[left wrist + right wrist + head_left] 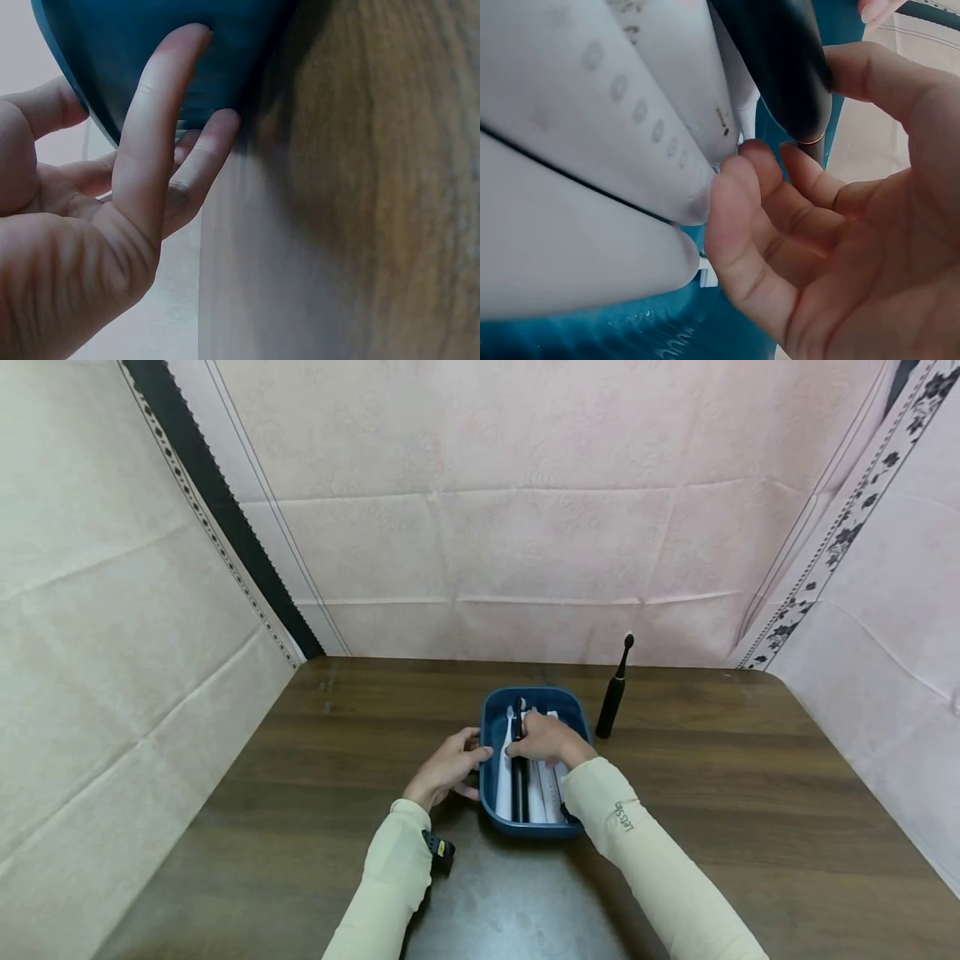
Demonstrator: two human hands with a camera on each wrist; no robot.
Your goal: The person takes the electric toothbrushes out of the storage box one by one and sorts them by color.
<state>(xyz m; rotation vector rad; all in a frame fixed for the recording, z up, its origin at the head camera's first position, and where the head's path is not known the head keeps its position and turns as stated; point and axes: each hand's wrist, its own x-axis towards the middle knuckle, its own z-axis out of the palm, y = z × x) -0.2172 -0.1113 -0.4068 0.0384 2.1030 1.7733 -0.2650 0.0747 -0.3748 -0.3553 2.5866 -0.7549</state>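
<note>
A blue tray [532,831] on the table holds several white electric toothbrushes [660,82] and a black one. The black electric toothbrush [519,789] lies lengthwise among the white ones. My right hand [551,739] reaches into the tray from above. In the right wrist view, its thumb and fingers pinch the black toothbrush near the neck, while other fingertips are close to the white handles. My left hand [450,768] holds the tray's left side, its thumb on the rim. In the left wrist view, its fingers [142,135] press the outer wall.
Another black electric toothbrush [611,702] stands upright on the wooden table [712,810], behind and right of the tray. Pale cloth [525,552] hangs behind the table and along both sides. A dark device [440,850] is strapped at the left wrist.
</note>
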